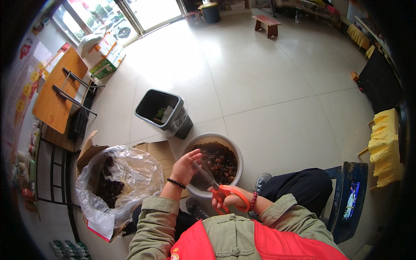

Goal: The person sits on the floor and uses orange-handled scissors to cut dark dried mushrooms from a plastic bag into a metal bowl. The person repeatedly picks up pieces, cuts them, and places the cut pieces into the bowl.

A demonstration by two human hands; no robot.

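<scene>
My right hand (232, 201) grips orange-handled scissors (239, 192), fingers through the loops. The blades are blurred and point up and left over a pale basin (241, 162). Near the blade tips is my left hand (185, 167), fingers partly bent above the basin's left rim; whether they pinch something small cannot be made out. Dark reddish-brown pieces of fruit (224, 162) lie wet-looking inside the basin. To the left, a clear plastic bag (139, 175) lines an opened cardboard box (159, 151). Dark grapes (110, 190) show in the bag.
A lined waste bin (178, 110) stands beyond the box and basin. A folding table (60, 91) leans at the left. On a blue wooden stool (336, 195) at my right lies a lit phone (351, 200). Farther off are a small red bench (266, 22) and a yellow-draped piece (383, 146).
</scene>
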